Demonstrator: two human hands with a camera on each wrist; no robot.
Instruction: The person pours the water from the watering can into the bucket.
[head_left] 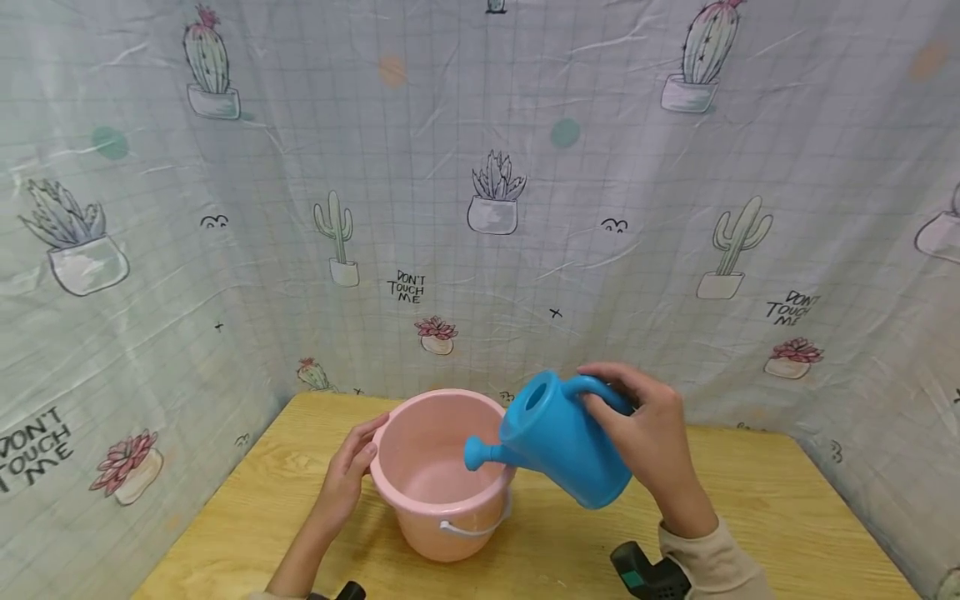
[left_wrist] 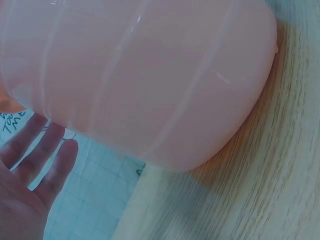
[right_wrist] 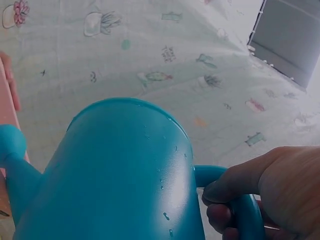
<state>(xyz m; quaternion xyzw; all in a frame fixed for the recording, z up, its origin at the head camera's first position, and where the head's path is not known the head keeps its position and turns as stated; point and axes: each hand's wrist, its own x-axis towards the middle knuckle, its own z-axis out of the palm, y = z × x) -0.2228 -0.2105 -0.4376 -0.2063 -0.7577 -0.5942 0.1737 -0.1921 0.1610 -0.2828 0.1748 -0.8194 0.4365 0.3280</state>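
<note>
A pink bucket (head_left: 442,525) stands upright on the wooden table, its white bail handle (head_left: 480,527) hanging down at the front. My left hand (head_left: 347,475) rests against the bucket's left side at the rim, fingers nearly straight; the left wrist view shows those fingertips (left_wrist: 70,150) at the ribbed wall. With my right hand (head_left: 645,425) I grip the handle of a blue watering can (head_left: 573,450), thumb and fingers curled round it. The can is tilted to the left, its spout (head_left: 480,452) over the bucket's opening. Water drops cling to the can's side in the right wrist view.
The wood-grain table (head_left: 750,508) extends to both sides of the bucket. Behind and beside it hangs a pale curtain (head_left: 420,167) printed with cacti and writing. A dark wrist device (head_left: 648,575) sits at my right sleeve.
</note>
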